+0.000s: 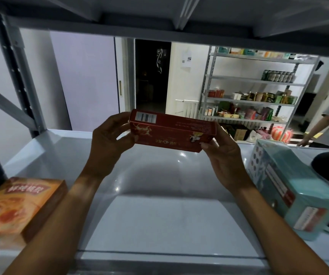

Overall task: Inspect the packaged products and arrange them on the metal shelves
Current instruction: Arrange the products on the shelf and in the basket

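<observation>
Red box held in both hands above a grey metal shelf

An orange box [18,205] lies at the left of the shelf [159,215] and a teal box [290,187] at the right, each beside a dark round object; a stocked rack [254,86] stands well behind. The red box [171,131] shows a barcode and upside-down writing too small to read. The left hand [110,139] and right hand [225,159] each grip one end, fingers curled round it.

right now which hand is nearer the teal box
Right. The right hand grips the red box's right end, just left of the teal box; the left hand grips the far end.
</observation>
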